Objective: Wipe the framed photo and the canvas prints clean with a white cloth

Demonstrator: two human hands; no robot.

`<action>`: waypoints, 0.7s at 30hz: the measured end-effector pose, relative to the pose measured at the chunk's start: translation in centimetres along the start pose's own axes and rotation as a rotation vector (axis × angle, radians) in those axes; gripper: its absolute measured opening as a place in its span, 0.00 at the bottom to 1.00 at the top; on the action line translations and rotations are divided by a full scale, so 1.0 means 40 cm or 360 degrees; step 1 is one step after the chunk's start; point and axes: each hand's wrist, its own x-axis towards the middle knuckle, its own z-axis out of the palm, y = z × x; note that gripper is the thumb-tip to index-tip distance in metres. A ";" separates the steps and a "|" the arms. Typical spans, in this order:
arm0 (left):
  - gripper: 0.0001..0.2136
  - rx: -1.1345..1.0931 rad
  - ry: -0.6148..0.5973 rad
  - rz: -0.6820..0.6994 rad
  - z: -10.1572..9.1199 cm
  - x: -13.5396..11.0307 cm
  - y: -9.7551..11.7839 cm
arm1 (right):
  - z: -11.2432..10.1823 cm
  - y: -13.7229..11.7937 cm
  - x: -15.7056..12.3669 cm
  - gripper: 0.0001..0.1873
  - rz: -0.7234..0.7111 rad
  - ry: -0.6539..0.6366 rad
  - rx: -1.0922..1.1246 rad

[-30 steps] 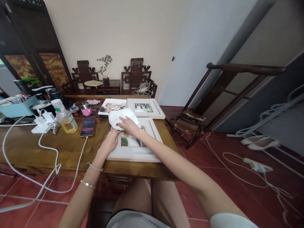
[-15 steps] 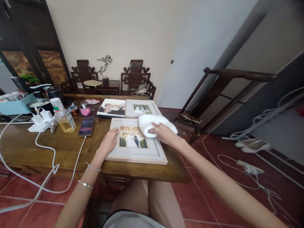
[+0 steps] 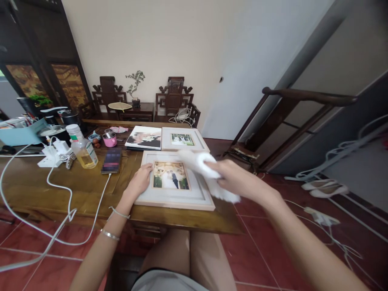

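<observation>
A pale framed photo (image 3: 172, 194) lies flat at the front of the wooden table (image 3: 60, 190). My left hand (image 3: 140, 180) rests on the frame's left border, fingers curled loosely against it. My right hand (image 3: 239, 180) is raised over the frame's right edge, closed around a white cloth (image 3: 198, 161) that hangs down past the table's corner. The cloth is blurred by motion.
Behind lie a second framed photo (image 3: 183, 139) and a photo book (image 3: 144, 137). To the left are a phone (image 3: 112, 161) on a white cable, an oil bottle (image 3: 81, 149), a pink cup (image 3: 109, 140) and a power strip (image 3: 53, 157). Cables trail over the red tiled floor on the right.
My right hand has carried the cloth from the frame's top left, across to its right side, and now lifts it off towards me. The left hand stays on the frame.
</observation>
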 end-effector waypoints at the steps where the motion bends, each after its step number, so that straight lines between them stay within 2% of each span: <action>1: 0.19 0.0005 -0.0005 0.0001 -0.001 0.000 0.000 | 0.010 0.007 0.039 0.32 0.0059 0.0096 -0.0131; 4: 0.20 0.0003 0.0003 0.0004 0.000 0.001 -0.003 | 0.065 0.019 0.155 0.32 0.0037 0.0297 -0.0428; 7: 0.20 -0.0007 0.0025 0.0013 0.004 0.000 -0.009 | 0.139 0.021 0.236 0.31 -0.0093 0.0208 -0.0465; 10: 0.20 -0.0016 0.0057 0.0015 0.007 0.000 -0.011 | 0.194 0.009 0.253 0.31 -0.0113 0.0123 -0.0430; 12: 0.19 -0.0017 0.0068 0.0018 0.008 -0.001 -0.010 | 0.205 -0.007 0.226 0.31 -0.0140 0.0084 -0.0413; 14: 0.19 -0.0014 0.0062 0.0019 0.007 0.000 -0.008 | 0.191 -0.032 0.173 0.32 -0.0175 -0.0009 -0.0378; 19: 0.19 0.0008 0.0043 0.0016 0.004 -0.001 -0.001 | 0.100 -0.133 -0.007 0.36 -0.0245 -0.0396 -0.0167; 21: 0.19 0.0011 0.0042 0.0015 0.002 -0.001 0.002 | 0.077 -0.173 -0.060 0.37 -0.0239 -0.0477 -0.0105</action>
